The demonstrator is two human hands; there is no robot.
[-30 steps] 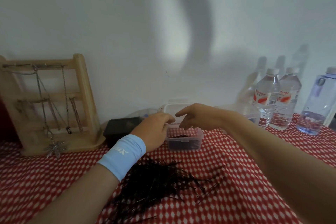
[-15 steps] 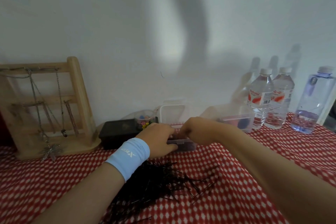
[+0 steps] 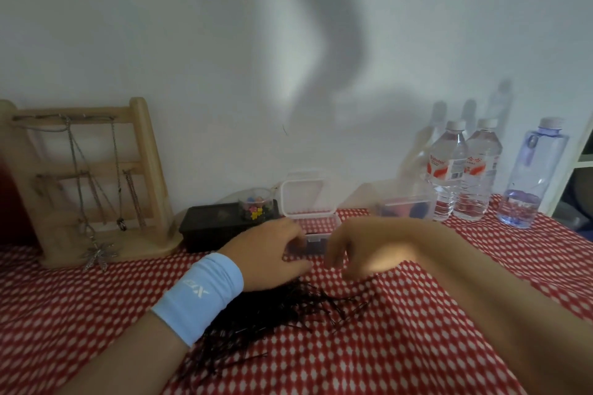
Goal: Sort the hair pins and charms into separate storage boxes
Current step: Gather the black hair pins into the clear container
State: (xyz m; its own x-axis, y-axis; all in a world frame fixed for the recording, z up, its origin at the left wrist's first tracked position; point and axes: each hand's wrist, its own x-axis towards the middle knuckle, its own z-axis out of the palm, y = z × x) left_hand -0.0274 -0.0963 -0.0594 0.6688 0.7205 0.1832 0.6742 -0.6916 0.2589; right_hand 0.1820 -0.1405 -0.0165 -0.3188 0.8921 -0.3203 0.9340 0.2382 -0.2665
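Hair pins (image 3: 256, 317) lie mostly unsorted in a heap as left hand (image 3: 269, 250) grips the clear box (image 3: 313, 241); whether right hand (image 3: 353, 250) holds anything is unclear.

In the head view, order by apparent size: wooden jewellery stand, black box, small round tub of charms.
1. Light wooden ladder-shaped jewellery stand.
2. Black rectangular box, partly behind the left hand.
3. Small round clear tub of coloured charms.
All stand by the wall, so nearness matters little.
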